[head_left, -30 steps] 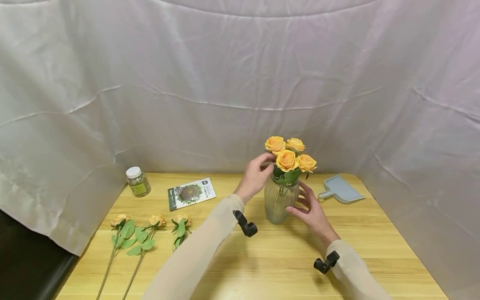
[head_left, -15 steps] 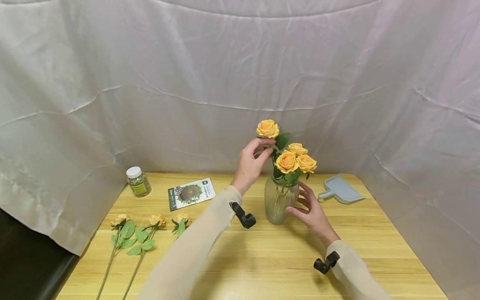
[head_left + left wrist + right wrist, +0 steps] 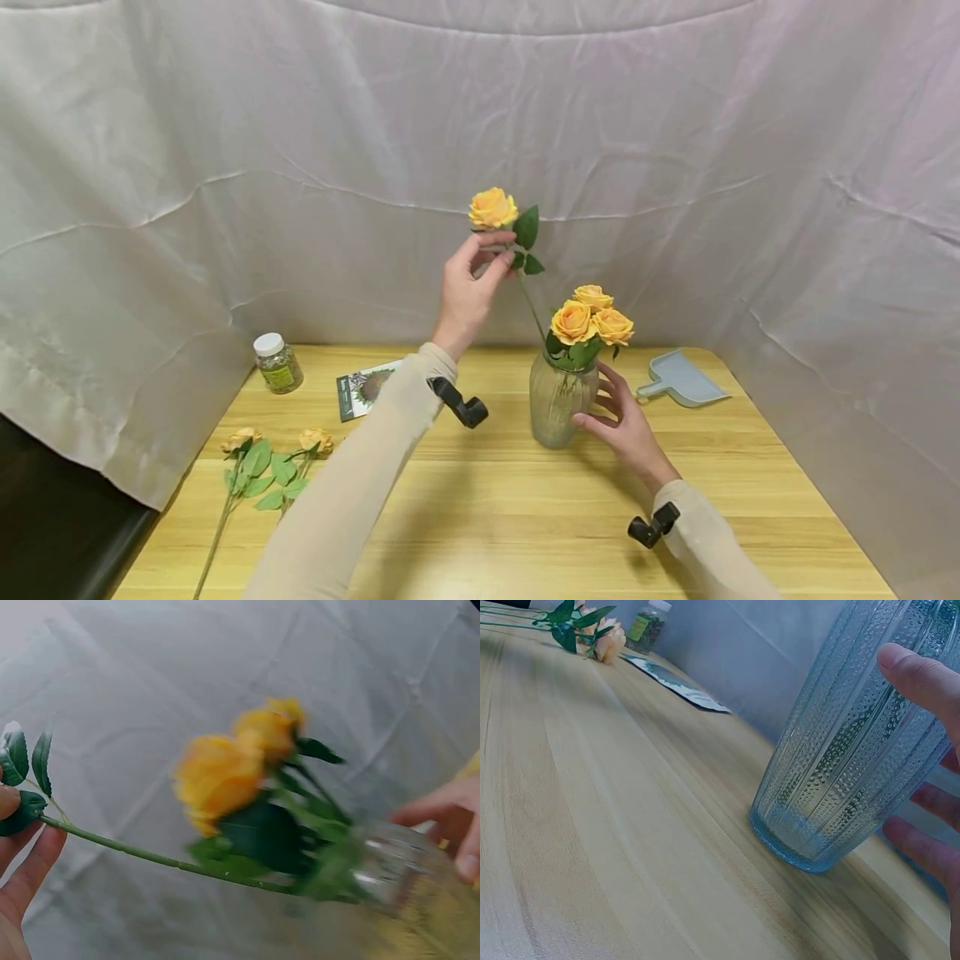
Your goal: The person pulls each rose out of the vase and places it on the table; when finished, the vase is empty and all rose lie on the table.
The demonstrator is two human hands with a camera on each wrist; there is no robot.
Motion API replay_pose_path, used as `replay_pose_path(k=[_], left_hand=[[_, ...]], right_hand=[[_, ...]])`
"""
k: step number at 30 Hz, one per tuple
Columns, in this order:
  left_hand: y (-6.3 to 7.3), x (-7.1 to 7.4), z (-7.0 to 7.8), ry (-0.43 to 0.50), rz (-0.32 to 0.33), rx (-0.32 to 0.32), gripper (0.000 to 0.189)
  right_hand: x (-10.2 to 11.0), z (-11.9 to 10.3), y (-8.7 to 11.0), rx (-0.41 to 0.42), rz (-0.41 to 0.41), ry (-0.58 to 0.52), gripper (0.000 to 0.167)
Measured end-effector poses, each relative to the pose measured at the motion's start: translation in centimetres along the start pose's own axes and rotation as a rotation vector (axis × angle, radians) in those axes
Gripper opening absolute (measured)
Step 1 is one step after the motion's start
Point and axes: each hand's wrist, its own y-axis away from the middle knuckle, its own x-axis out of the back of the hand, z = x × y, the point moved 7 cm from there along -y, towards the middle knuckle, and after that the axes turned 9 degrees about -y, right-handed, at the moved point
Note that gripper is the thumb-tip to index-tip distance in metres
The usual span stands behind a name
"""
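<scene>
My left hand (image 3: 467, 292) pinches a yellow rose (image 3: 492, 208) just below its bloom, high and left of the glass vase (image 3: 558, 408). The green stem (image 3: 165, 860) slants down, its lower end still inside the vase mouth in the left wrist view. Several other yellow roses (image 3: 573, 323) stand bunched in the vase. At the vase's right side my right hand (image 3: 626, 425) holds the ribbed glass, thumb in front and fingers curled behind. The vase (image 3: 840, 750) stands on the table in the right wrist view.
More roses (image 3: 242, 439) lie on the wooden table (image 3: 540, 533) at left, partly behind the left sleeve. A white-capped jar (image 3: 278, 365) and a flower-printed packet (image 3: 362, 392) are at the back left. A blue-grey dustpan (image 3: 686, 379) lies right of the vase.
My left hand has drawn one rose up and left out of the bunch, baring its leaves and much of its stem. The right hand and the vase have stayed in place.
</scene>
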Motion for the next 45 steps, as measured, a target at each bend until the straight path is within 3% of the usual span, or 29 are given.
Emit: replay_pose_path(k=[6,11,15,20,25,31,38,45], left_hand=[[-2.3,3.0,3.0,0.032,0.063,-0.065,0.027],[-3.3,4.8,4.1,0.053,0.087,-0.062,0.027],[-3.0,6.4,3.8,-0.008,0.046,-0.032,0.028],[-1.8,8.0,2.8,-0.139,-0.063,0.059,0.028],[1.1,9.3,1.0,-0.248,-0.211,0.200,0.031],[6.2,10.6,-2.6,-0.362,-0.331,0.365,0.033],[12.3,11.5,-6.4,-0.429,-0.429,0.505,0.032],[17.6,11.9,-9.1,-0.418,-0.461,0.630,0.030]], right_hand=[[0.4,0.2,0.0,-0.009,0.001,-0.003,0.095],[0.9,0.1,0.2,-0.018,0.009,-0.001,0.095],[0.8,0.0,0.3,-0.017,0.006,-0.001,0.094],[0.6,0.1,0.3,-0.014,0.006,-0.006,0.094],[0.5,-0.1,0.2,-0.003,0.005,-0.012,0.094],[0.5,-0.2,0.2,-0.003,0.001,-0.003,0.093],[0.6,0.0,0.2,-0.005,-0.001,0.002,0.093],[0.6,-0.1,0.2,-0.016,-0.002,0.008,0.093]])
